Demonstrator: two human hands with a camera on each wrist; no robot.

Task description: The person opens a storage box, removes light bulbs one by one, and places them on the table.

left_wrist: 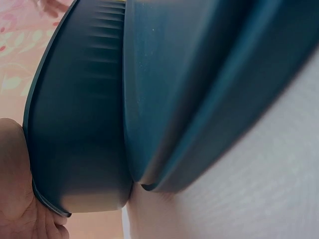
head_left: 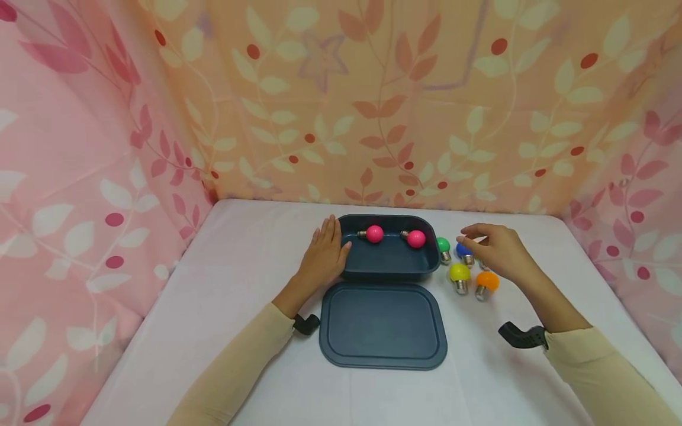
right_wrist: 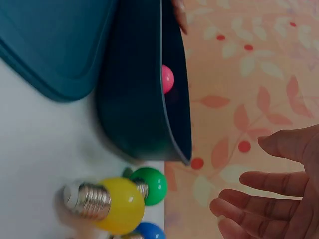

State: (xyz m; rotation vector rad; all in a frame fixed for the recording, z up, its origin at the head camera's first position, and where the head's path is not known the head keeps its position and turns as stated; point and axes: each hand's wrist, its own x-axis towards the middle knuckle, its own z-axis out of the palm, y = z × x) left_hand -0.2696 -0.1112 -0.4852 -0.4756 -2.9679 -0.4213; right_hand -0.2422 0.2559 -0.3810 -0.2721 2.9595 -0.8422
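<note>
A dark blue-grey rectangular container (head_left: 389,267) holds two pink light bulbs, one left of centre (head_left: 375,234) and one near the right end (head_left: 416,239). Against the container's left end rests my left hand (head_left: 324,251), fingers straight and thumb at the rim. My right hand (head_left: 501,249) hovers over the bulbs right of the container, its fingers loosely bent and apart, with nothing between them in the right wrist view. Nearest it is a blue bulb (head_left: 463,249), partly hidden. Around lie a green bulb (head_left: 443,244), a yellow bulb (head_left: 459,272) and an orange bulb (head_left: 487,281).
A flat matching lid (head_left: 383,325) lies directly in front of the container. Everything stands on a white-covered table (head_left: 240,260). Floral curtains (head_left: 319,118) enclose the back and both sides. Something with a metallic base shows partly under my right hand.
</note>
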